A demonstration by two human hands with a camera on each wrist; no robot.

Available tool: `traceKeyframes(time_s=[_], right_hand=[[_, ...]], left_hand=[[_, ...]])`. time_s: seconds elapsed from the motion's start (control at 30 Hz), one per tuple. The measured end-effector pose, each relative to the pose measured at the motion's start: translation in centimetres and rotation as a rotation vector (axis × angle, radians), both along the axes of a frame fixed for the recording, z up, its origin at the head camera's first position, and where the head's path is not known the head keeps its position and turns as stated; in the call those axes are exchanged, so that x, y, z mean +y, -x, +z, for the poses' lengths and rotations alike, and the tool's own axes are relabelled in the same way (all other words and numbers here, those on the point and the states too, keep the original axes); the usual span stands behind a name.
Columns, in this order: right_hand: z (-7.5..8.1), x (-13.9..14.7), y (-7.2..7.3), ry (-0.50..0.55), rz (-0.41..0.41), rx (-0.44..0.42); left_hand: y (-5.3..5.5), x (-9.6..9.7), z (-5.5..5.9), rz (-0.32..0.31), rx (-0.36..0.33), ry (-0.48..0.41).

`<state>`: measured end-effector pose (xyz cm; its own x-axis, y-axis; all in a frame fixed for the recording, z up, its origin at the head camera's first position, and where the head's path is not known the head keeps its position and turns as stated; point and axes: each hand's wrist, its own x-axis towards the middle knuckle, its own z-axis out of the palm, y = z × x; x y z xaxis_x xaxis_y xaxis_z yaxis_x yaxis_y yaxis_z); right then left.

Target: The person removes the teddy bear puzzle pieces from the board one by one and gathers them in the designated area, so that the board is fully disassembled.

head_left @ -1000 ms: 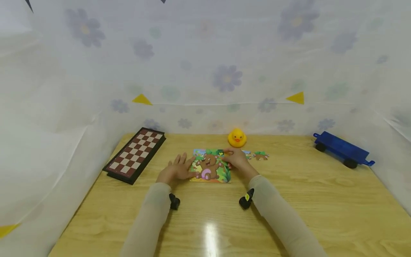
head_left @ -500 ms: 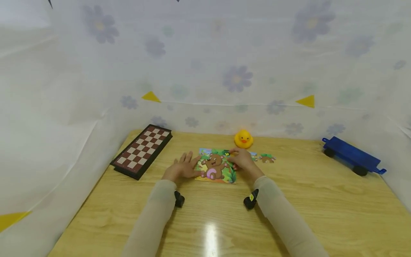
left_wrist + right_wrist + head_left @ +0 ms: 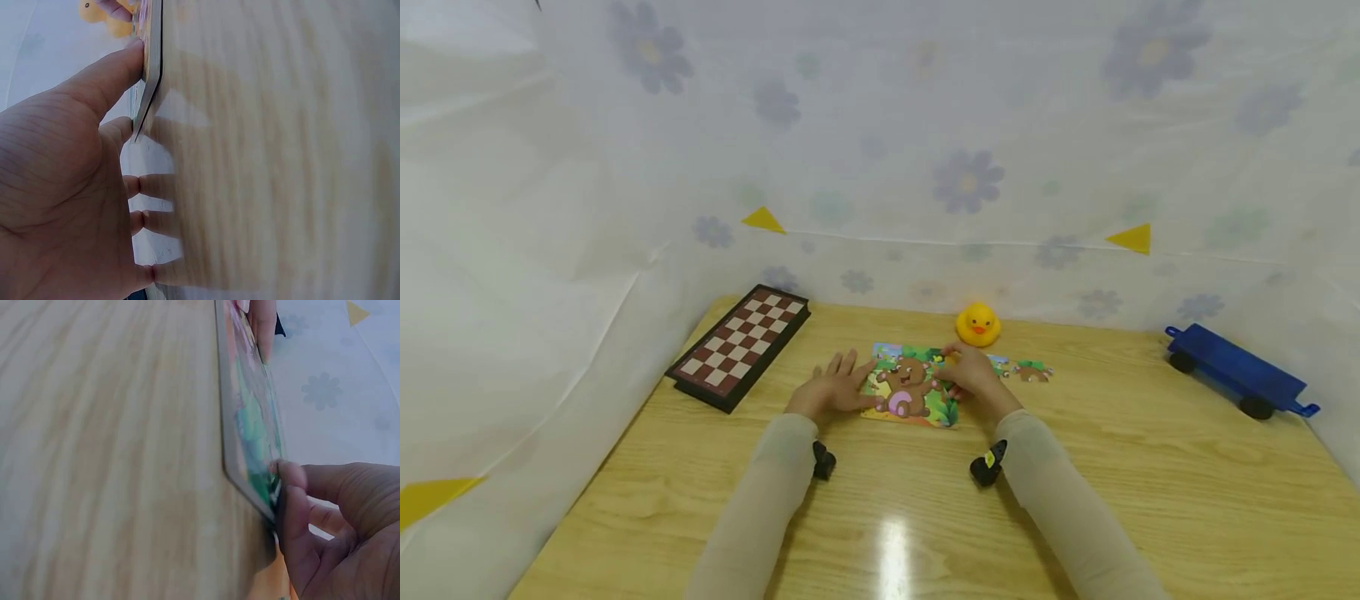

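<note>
A bear picture puzzle point(image 3: 907, 398) lies flat on the wooden table between my two hands. Spread fingers of my left hand point(image 3: 831, 390) rest on the table at its left side, and the thumb point(image 3: 128, 61) presses on the puzzle's near left edge. At the right edge my right hand point(image 3: 976, 377) pinches a thin puzzle piece point(image 3: 280, 519) between thumb and fingers, right against the board. Most of that piece is hidden by the fingers. Just right of this hand lie loose puzzle pieces point(image 3: 1032, 372), one with brown and green print.
A yellow rubber duck point(image 3: 977, 325) sits behind the puzzle. On the left lies a folded chessboard point(image 3: 741, 346); a blue toy wagon point(image 3: 1238, 367) with black wheels stands at the far right. Flowered white cloth point(image 3: 880, 167) hangs behind the table point(image 3: 775, 517).
The head view has turned slightly left, so everything appears shifted to the right. Both hands keep nearly the same place at the puzzle, the right one still pinching at its right edge.
</note>
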<state>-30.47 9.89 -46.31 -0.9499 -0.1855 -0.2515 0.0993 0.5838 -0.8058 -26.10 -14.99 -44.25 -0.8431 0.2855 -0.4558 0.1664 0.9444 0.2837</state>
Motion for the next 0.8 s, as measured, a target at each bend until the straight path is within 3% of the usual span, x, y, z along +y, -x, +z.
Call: traceKeyframes(time_s=[0.47, 0.8], right_hand=[[0.6, -0.9, -0.3, 0.001, -0.052, -0.029], [0.4, -1.4, -1.0, -0.03, -0.066, 0.116]], left_hand=[[0.1, 0.2, 0.1, -0.003, -0.013, 0.01], [0.0, 0.1, 0.2, -0.003, -0.018, 0.029]])
